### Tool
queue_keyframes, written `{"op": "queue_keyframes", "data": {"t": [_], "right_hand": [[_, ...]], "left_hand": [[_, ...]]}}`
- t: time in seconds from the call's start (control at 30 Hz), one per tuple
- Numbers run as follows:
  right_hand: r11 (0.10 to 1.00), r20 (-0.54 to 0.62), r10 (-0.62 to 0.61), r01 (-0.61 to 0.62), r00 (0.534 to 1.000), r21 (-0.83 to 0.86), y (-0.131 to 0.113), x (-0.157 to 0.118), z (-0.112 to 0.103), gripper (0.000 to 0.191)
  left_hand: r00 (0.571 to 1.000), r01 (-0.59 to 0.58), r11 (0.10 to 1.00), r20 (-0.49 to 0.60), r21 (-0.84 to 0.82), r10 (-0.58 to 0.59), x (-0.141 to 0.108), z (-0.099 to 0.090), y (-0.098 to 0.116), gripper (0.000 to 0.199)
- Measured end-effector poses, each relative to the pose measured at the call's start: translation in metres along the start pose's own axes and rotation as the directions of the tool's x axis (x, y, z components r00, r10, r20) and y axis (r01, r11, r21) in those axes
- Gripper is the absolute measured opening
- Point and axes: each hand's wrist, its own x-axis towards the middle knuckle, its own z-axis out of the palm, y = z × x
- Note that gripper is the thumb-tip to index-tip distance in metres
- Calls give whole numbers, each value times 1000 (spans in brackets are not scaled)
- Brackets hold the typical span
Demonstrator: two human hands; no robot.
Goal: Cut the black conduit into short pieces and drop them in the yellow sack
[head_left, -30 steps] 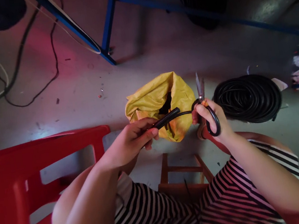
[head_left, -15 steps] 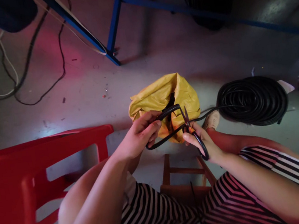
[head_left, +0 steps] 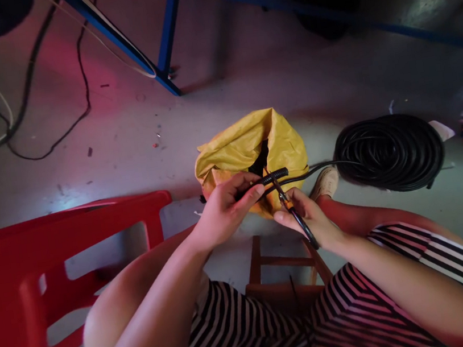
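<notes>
My left hand (head_left: 233, 205) pinches a black ribbed tube (head_left: 275, 176), whose end sticks out to the right past my fingertips. A thinner smooth black cord (head_left: 315, 170) runs beside it, from the coil on the floor toward my left hand. My right hand (head_left: 309, 217) is closed around black-handled scissors (head_left: 292, 210) with an orange part near the pivot. The scissor blades point up and lie against the tube and cord; whether they grip either one I cannot tell. Beneath both hands sits a yellow bag (head_left: 247, 137), its mouth dark and partly open.
A large coil of black tubing (head_left: 388, 154) lies on the floor at right. At left stands a red plastic stool (head_left: 91, 216); a wooden stool (head_left: 282, 261) is below my hands. Blue metal frame legs (head_left: 172, 38) and loose cables (head_left: 29, 81) are farther off.
The ribbed tube now lies straighter, and the cord's loop below my hands has gone from view. My left hand moved right, and the scissor blades shifted left onto the tube.
</notes>
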Motion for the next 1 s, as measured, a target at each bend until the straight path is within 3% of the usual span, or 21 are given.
{"op": "queue_keyframes", "data": {"t": [0.33,0.73,1.0], "right_hand": [[1000,-15,-5,5,1000,-15,-7,7,2,51],[999,-5,-20,20,1000,-42,-4,6,1,49],[993,-37,-31,26,999,-119,-5,4,0,49]], "left_hand": [[997,66,991,49,-120,-61,4,0,-2,29],[999,-45,998,-10,41,45,6,2,-2,34],[999,-23,999,-28,-32,23,5,5,-6,34]]}}
